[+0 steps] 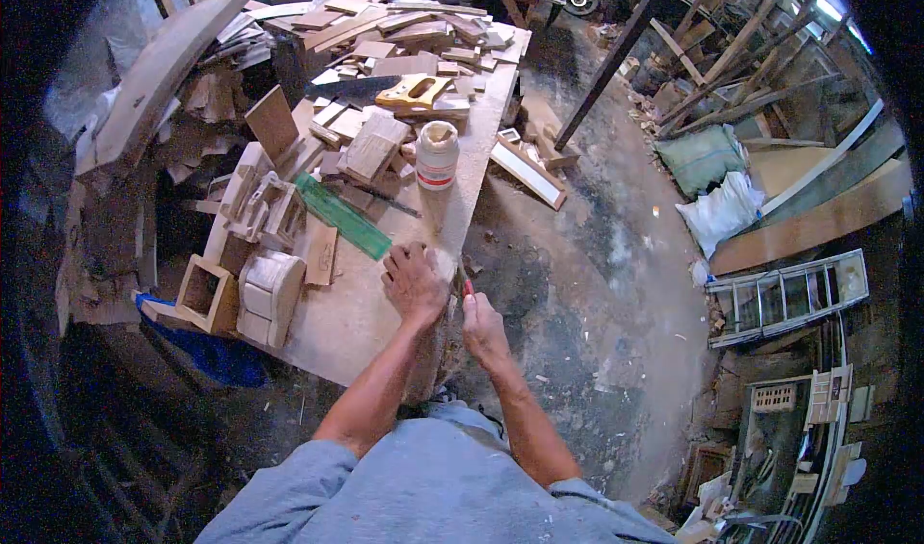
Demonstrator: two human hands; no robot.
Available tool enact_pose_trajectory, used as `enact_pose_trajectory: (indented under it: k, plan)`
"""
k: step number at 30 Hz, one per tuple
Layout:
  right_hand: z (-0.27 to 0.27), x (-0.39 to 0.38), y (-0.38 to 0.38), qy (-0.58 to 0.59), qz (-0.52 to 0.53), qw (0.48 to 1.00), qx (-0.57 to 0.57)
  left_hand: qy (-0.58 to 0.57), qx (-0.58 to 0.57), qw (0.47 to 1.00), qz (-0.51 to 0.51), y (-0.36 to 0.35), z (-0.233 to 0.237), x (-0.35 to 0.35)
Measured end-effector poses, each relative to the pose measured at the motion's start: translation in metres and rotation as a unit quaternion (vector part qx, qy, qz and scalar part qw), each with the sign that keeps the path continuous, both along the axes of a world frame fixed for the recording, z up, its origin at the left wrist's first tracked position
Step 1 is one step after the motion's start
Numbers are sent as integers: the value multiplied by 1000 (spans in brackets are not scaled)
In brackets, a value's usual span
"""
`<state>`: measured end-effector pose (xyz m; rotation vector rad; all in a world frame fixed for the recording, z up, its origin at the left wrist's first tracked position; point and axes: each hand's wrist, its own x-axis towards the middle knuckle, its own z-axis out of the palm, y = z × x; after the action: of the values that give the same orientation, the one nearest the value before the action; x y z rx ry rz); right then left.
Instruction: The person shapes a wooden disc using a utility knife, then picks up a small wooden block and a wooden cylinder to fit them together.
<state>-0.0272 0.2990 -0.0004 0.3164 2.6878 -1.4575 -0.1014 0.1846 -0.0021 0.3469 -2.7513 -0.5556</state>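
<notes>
My left hand rests on the workbench by its right edge, fingers bent down and close together. Whatever lies beneath those fingers is hidden. Just past the edge, my right hand is closed around a slim red-handled tool; its working end is too small and dark to make out. A long translucent green piece lies flat beyond my left fingertips. Farther up the bench stands an open white plastic jar with a red-marked label, its rim crusted.
A yellow-handled handsaw lies on heaped wood offcuts. Shaped wooden parts and a square wooden frame sit at the bench's left. Sacks, a ladder and timber line the floor's right side. A dark post stands behind.
</notes>
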Motion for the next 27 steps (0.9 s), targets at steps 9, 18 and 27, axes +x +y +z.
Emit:
enact_pose_trajectory:
  k: [9,18,27]
  plan:
    - [1,5,-11,-3,-5,1000,-7,-89,4,991,-103,-13,17,5]
    - [7,0,-8,-7,27,1000,3,-107,19,987,-118,-14,17,2]
    - [-51,-6,18,19,3,992,-127,-45,5,996,-80,-10,9,5]
